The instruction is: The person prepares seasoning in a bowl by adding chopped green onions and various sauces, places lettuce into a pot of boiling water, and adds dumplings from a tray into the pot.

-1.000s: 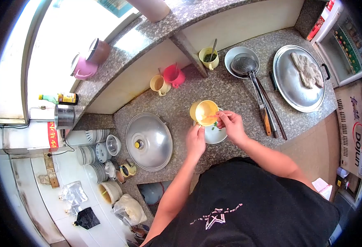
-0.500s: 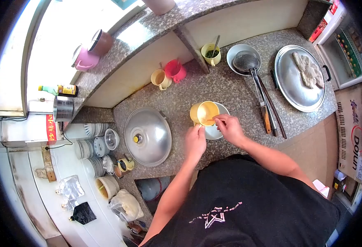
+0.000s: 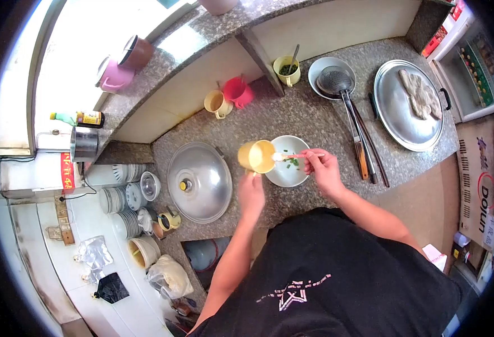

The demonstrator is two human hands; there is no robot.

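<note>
My left hand (image 3: 251,194) is closed on a yellow mug (image 3: 256,156), tilted with its mouth toward the right. Pale contents show inside it. In my right hand (image 3: 322,171) is a small pinkish spoon (image 3: 298,156), pinched by its handle. White stuff sits on the spoon's tip, just right of the mug's rim. Below the spoon stands a white bowl (image 3: 288,178) on the speckled counter, with chopped green pieces (image 3: 293,162) in it.
A domed metal lid (image 3: 200,182) lies to the left. Behind are a cream mug (image 3: 218,104), a pink mug (image 3: 238,92) and a mug of greens (image 3: 287,71). On the right, a strainer (image 3: 334,80) rests in a bowl near a large lid (image 3: 409,106) with gloves.
The yellow mug has moved left with my left hand, uncovering the bowl. The spoon has come out of the mug, carrying white stuff over the bowl.
</note>
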